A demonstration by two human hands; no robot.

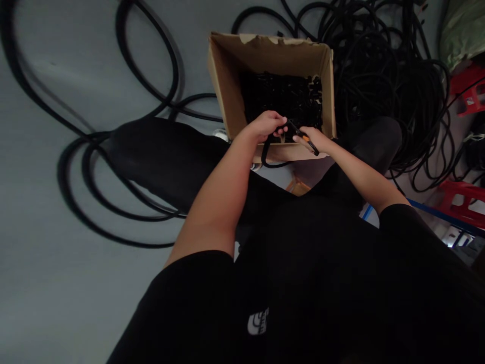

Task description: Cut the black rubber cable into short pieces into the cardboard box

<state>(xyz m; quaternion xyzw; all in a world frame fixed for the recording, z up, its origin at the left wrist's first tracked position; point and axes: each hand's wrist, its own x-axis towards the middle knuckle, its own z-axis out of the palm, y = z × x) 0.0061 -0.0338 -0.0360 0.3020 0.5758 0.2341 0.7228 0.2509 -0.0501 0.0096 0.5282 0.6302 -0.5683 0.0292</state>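
Observation:
Above the near edge of an open cardboard box [232, 93], my left hand [267, 125] is closed with its fingertips pinched on a black hose or cable. A bend of this black hose [266, 156] hangs from under the hand over the box's near flap. My right hand [315, 139] is wrapped round a hand tool with black-and-orange handles [311, 145]. The tool's front end points at my left fingertips; its exact kind is too small and dark to tell. Many small black pieces [280, 96] lie inside the box.
A large tangle of black hose [379, 76] lies right of the box. Wide loops of hose [131, 189] spread over the grey floor [45, 283] on the left. Red plastic stools [464, 199] stand at the far right, near a green sack [464, 33]. My knees flank the box.

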